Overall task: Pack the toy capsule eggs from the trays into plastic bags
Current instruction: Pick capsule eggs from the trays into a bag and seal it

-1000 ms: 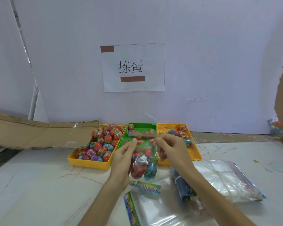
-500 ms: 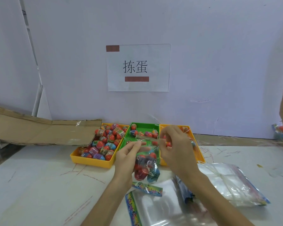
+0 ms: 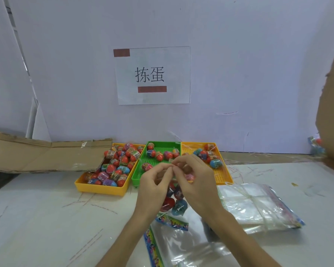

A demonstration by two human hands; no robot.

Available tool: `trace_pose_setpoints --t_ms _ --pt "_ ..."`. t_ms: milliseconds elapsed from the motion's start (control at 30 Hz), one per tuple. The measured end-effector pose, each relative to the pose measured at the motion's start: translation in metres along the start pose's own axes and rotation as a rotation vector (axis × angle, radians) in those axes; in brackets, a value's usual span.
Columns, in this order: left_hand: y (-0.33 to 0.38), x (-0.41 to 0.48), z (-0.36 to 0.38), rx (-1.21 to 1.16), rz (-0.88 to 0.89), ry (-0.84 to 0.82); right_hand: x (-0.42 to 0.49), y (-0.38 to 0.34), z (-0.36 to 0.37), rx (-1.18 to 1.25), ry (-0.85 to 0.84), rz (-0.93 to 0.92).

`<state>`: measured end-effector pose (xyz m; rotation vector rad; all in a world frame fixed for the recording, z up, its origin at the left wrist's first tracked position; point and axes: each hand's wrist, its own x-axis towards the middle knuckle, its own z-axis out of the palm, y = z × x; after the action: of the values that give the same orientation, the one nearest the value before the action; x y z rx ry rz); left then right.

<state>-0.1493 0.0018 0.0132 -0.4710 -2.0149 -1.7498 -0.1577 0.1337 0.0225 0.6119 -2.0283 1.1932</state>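
Holding up a small plastic bag (image 3: pixel 176 192) at lower centre of the frame, just above the bench (image 3: pixel 46 209). Pinched at its top edge by the left hand (image 3: pixel 154 187) and the right hand (image 3: pixel 196 182), each closed on the film with thumb and forefinger, tips meeting in front of the green tray (image 3: pixel 152 163). Hanging under its own weight below the fingers, with several capsule eggs (image 3: pixel 167 204) inside, red and blue ones at the bottom. Probably held this way to keep the mouth upward against spilling, and to press or fold the opening closed. Not possible to tell whether sealed already.

Behind the hands, three trays side by side. Left yellow tray (image 3: pixel 102 190) heaped with eggs, green tray with only a few near its far end, right yellow tray (image 3: pixel 225 177) with a small group in its upper part. Kept near, most likely for a short reach. At lower right, a tied bundle of empty bags (image 3: pixel 255 205). At bottom centre, one flat empty bag (image 3: pixel 181 245), perhaps laid ready for the next filling.

Compared with half a second ago: then hands apart, with the mouth of the bag stretched between them. Now brought together at the middle of the edge. Trays and bundle in the same places as before.
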Motion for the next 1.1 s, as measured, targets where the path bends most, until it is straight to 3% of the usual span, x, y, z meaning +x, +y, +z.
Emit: trace_pose_setpoints --t_ms 600,1100 --pt "-0.021 -0.003 -0.004 0.359 0.271 -0.051 -0.001 0.002 -0.005 -0.025 0.009 -0.04" --pt "-0.025 -0.002 -0.005 0.399 0.243 -0.116 -0.001 0.011 -0.007 -0.022 -0.098 0.03"
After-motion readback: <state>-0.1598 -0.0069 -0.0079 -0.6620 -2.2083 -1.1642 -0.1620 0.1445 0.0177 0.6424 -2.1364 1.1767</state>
